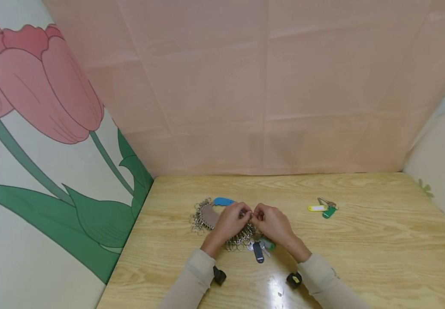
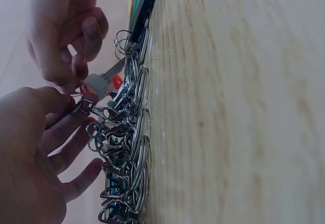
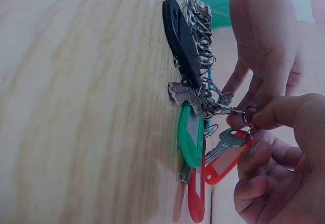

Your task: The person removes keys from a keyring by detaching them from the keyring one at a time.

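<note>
Both hands meet over a ring-shaped holder [image 1: 209, 216] fringed with metal clasps and split rings. My left hand [image 1: 228, 222] pinches a split ring [image 3: 249, 115] joined to one clasp [image 2: 87, 105]. Its other fingers are spread beside the clasps in the left wrist view. My right hand [image 1: 274, 223] pinches the same ring from the other side. From the right fingertips hang a silver key [image 3: 231, 138] and a red key tag [image 3: 226, 162]. Where the ring passes between the fingertips is partly hidden. Below the hands lie a black tag [image 1: 258, 252] and a green tag [image 3: 190, 135] with keys.
At the right on the wooden table [image 1: 380, 240] lie a yellow tag [image 1: 317, 208] and a green tag [image 1: 328, 213] with keys. A blue piece [image 1: 223, 201] is at the holder's far edge. A pink sheet [image 1: 264, 94] hangs behind the table.
</note>
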A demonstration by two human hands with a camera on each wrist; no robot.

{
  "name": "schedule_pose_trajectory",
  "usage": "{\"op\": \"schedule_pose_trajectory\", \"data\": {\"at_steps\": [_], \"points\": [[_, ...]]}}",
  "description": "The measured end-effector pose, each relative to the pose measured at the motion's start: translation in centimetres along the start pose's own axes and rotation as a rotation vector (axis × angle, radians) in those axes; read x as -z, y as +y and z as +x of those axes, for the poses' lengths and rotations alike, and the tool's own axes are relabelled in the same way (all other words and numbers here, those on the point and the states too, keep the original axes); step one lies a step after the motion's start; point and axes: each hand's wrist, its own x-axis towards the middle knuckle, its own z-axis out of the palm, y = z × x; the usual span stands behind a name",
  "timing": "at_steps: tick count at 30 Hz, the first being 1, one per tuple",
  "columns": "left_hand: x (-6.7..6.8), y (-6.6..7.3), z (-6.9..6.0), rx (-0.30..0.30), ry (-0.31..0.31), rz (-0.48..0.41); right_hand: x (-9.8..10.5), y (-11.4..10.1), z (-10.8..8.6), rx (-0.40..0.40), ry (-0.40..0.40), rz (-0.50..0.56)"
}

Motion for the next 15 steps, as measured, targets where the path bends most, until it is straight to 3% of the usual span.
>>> {"op": "schedule_pose_trajectory", "data": {"at_steps": [15], "points": [[-0.12, -0.23, -0.09, -0.01, -0.017, -0.042, -0.03, -0.04, 0.1, -0.025, 0.005, 0.008]]}}
